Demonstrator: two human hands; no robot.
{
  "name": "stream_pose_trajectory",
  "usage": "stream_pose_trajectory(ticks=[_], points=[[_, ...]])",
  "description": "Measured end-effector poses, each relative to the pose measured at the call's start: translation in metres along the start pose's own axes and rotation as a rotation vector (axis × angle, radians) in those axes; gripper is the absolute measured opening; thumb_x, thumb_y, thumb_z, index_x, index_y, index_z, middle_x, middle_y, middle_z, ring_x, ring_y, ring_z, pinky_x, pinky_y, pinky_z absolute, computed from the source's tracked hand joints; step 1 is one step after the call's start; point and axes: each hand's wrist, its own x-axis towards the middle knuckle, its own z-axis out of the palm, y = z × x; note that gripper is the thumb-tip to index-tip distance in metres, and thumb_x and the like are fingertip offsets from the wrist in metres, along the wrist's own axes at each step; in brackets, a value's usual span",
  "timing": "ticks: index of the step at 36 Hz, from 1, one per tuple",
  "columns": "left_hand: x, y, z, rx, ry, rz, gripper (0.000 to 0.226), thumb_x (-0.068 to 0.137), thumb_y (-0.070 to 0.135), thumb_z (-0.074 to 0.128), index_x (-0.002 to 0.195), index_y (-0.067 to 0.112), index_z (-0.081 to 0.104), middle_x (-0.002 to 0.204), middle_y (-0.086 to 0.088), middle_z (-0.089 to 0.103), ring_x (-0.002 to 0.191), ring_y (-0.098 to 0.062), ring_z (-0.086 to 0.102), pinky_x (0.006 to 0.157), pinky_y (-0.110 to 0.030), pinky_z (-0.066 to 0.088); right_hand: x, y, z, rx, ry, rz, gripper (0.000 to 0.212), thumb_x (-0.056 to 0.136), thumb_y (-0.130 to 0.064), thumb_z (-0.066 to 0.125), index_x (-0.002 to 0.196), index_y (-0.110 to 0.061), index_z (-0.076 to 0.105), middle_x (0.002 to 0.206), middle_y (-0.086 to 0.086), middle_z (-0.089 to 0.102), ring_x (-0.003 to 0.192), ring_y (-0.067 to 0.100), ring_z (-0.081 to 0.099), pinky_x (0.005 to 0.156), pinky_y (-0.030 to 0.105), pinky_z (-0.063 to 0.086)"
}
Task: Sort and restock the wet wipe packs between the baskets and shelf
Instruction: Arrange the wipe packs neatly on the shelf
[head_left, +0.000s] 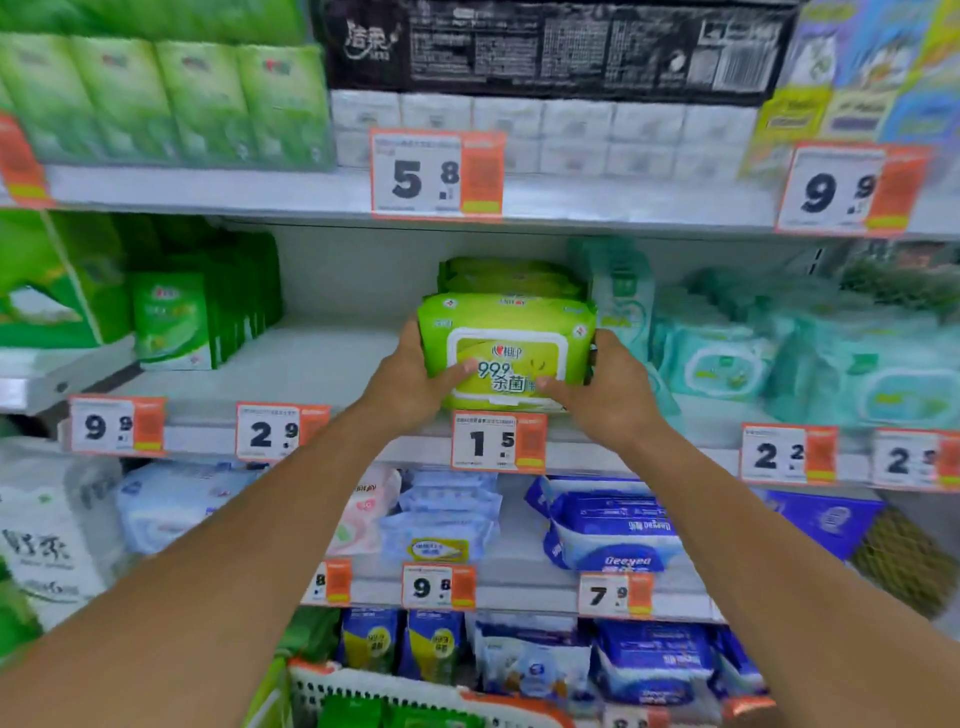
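Observation:
A lime-green wet wipe pack (506, 332) with a white lid stands at the front of the middle shelf (311, 364). My left hand (410, 376) grips its left side, thumb across the front. On the pack's right side my right hand (610, 387) holds it the same way. More lime-green packs (506, 275) are stacked just behind it. A white basket (415, 691) with an orange rim shows at the bottom edge, with green packs inside.
Mint-green wipe packs (727, 358) crowd the shelf right of the held pack. Dark green packs (176, 317) stand at the left, with bare shelf between. Blue and white packs (613, 525) fill the lower shelves. Price tags line each shelf edge.

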Motion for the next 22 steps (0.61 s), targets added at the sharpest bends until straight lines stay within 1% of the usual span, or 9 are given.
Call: stream_pose_trajectory(ticks=[3, 8, 10, 12, 14, 17, 18, 20, 22], points=[[0.005, -0.002, 0.000, 0.070, -0.005, 0.012, 0.073, 0.088, 0.041, 0.069, 0.147, 0.021, 0.031, 0.126, -0.004, 0.063, 0.112, -0.026, 0.059, 0.091, -0.028, 0.044, 0.006, 0.000, -0.001, 0.010, 0.022, 0.003, 0.061, 0.070, -0.026, 0.090, 0.117, -0.012, 0.056, 0.112, 0.003, 0.068, 0.100, 0.023, 0.065, 0.085, 0.037, 0.053], [0.009, -0.001, -0.001, 0.209, -0.025, -0.008, 0.086, 0.086, 0.045, 0.070, 0.152, 0.021, 0.019, 0.125, -0.011, 0.063, 0.105, -0.029, 0.059, 0.082, -0.029, 0.041, 0.009, 0.001, -0.005, 0.011, -0.025, -0.029, 0.076, 0.062, -0.019, 0.094, 0.121, -0.008, 0.048, 0.105, -0.003, 0.061, 0.094, 0.015, 0.058, 0.071, 0.023, 0.045], [0.009, -0.002, 0.000, 0.250, -0.033, -0.022, 0.085, 0.087, 0.048, 0.067, 0.152, 0.022, 0.018, 0.123, -0.012, 0.063, 0.104, -0.030, 0.059, 0.080, -0.029, 0.039, 0.010, 0.001, -0.007, -0.016, -0.051, -0.041, 0.077, 0.062, -0.021, 0.094, 0.120, -0.007, 0.046, 0.108, -0.001, 0.062, 0.094, 0.014, 0.056, 0.075, 0.027, 0.047], [0.006, -0.003, -0.001, 0.287, -0.049, -0.029, 0.081, 0.088, 0.051, 0.064, 0.149, 0.022, 0.020, 0.117, -0.010, 0.064, 0.097, -0.029, 0.057, 0.078, -0.030, 0.040, 0.011, 0.000, -0.009, -0.064, -0.073, -0.029, 0.078, 0.061, -0.028, 0.095, 0.119, -0.009, 0.046, 0.107, -0.002, 0.062, 0.095, 0.017, 0.058, 0.080, 0.033, 0.050], [0.004, -0.004, -0.003, 0.287, -0.078, -0.024, 0.079, 0.088, 0.053, 0.063, 0.148, 0.023, 0.022, 0.113, -0.006, 0.063, 0.094, -0.025, 0.056, 0.081, -0.031, 0.043, 0.011, -0.002, -0.013, -0.094, -0.089, 0.005, 0.076, 0.064, -0.043, 0.091, 0.118, -0.012, 0.048, 0.105, -0.004, 0.062, 0.093, 0.017, 0.060, 0.079, 0.032, 0.049], [0.006, 0.000, -0.006, 0.300, -0.145, -0.030, 0.079, 0.088, 0.055, 0.062, 0.148, 0.023, 0.021, 0.122, -0.006, 0.063, 0.106, -0.027, 0.060, 0.091, -0.035, 0.048, 0.014, -0.009, -0.017, -0.128, -0.097, 0.056, 0.083, 0.072, -0.067, 0.074, 0.126, -0.011, 0.046, 0.109, 0.002, 0.066, 0.097, 0.024, 0.064, 0.084, 0.039, 0.053], [0.007, 0.001, -0.007, 0.305, -0.166, -0.036, 0.079, 0.089, 0.054, 0.061, 0.148, 0.022, 0.020, 0.126, -0.008, 0.063, 0.109, -0.028, 0.060, 0.093, -0.036, 0.048, 0.015, -0.012, -0.018, -0.137, -0.097, 0.063, 0.088, 0.075, -0.069, 0.070, 0.133, -0.009, 0.041, 0.112, 0.005, 0.066, 0.100, 0.026, 0.064, 0.087, 0.041, 0.053], [0.008, 0.004, -0.005, 0.310, -0.185, -0.039, 0.078, 0.091, 0.052, 0.060, 0.149, 0.021, 0.018, 0.129, -0.010, 0.061, 0.110, -0.028, 0.059, 0.091, -0.034, 0.046, 0.016, -0.016, -0.019, -0.176, -0.103, 0.061, 0.096, 0.079, -0.070, 0.065, 0.146, -0.010, 0.031, 0.116, 0.007, 0.063, 0.102, 0.028, 0.062, 0.089, 0.039, 0.050], [0.005, 0.006, -0.004, 0.326, -0.175, -0.044, 0.077, 0.091, 0.050, 0.060, 0.148, 0.019, 0.018, 0.129, -0.011, 0.061, 0.103, -0.025, 0.057, 0.086, -0.032, 0.043, 0.014, -0.017, -0.017, -0.209, -0.095, 0.056, 0.096, 0.081, -0.070, 0.063, 0.150, -0.014, 0.027, 0.122, 0.009, 0.063, 0.108, 0.031, 0.061, 0.091, 0.040, 0.050]])
